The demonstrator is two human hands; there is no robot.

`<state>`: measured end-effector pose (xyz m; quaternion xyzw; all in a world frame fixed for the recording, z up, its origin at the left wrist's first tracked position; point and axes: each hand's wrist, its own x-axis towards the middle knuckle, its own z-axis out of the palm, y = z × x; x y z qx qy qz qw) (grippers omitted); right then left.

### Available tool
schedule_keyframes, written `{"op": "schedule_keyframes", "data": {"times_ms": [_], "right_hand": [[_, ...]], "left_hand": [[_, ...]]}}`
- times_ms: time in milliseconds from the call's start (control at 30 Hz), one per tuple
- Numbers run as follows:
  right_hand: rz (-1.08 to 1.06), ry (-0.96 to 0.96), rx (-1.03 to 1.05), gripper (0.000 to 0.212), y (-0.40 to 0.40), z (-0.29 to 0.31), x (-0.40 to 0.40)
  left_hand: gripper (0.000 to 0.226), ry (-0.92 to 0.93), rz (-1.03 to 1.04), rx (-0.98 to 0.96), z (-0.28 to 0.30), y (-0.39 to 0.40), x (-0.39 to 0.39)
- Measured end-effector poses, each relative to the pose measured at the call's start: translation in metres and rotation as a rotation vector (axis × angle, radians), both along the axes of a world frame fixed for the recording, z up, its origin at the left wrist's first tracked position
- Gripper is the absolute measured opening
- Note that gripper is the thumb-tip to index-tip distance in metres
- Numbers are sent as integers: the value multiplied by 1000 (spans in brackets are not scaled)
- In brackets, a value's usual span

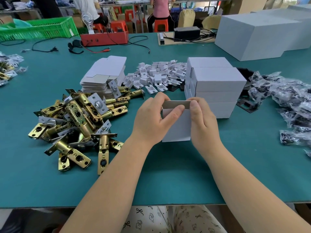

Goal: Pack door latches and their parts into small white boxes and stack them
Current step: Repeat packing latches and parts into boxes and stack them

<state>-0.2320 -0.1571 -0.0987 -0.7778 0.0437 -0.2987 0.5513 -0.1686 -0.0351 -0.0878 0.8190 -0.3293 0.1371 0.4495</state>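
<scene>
A small white box [177, 128] stands upright on the green table [151, 174], held between both hands. My left hand [151, 118] grips its left side, thumb lying across the top front edge. My right hand [202, 120] holds the right side and pinches the raised top flap. To the left lies a heap of brass door latches [75, 121]. A stack of flat unfolded boxes [104, 74] sits behind the heap. Closed white boxes [215, 86] are stacked just behind my hands.
A pile of small white plastic inserts [158, 74] lies mid-table. Clear bags of black parts [289, 101] spread at the right, black plates [247, 105] beside the stack. Large white cartons [259, 34], a red tray [104, 37], cables and a green crate [37, 27] stand at the back.
</scene>
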Motion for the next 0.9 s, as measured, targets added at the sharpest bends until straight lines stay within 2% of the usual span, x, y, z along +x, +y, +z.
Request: {"op": "schedule_keyframes", "data": {"times_ms": [267,333,400,500,567,667,767,900], "right_hand": [[96,2,66,25,0,-1,-1],[113,-3,42,29,1,0,-2],[86,14,17,24,2,1,-2],[33,27,17,13,1,0,-1],[37,23,23,11,1,0,-1],[39,14,15,11,2,0,-1],[45,6,12,11,4,1,-2],[45,-18,12,22,5,3,-5]], "left_hand": [[34,73,-75,-41,-2,2,1],[47,142,-108,-85,3,1,0],[63,317,-110,-183,12,1,4],[47,519,75,-343,29,7,29],[41,485,222,-366,38,13,49],[26,384,236,-176,45,11,74],[9,191,330,244,42,3,104],[37,29,382,893,37,1,129]]}}
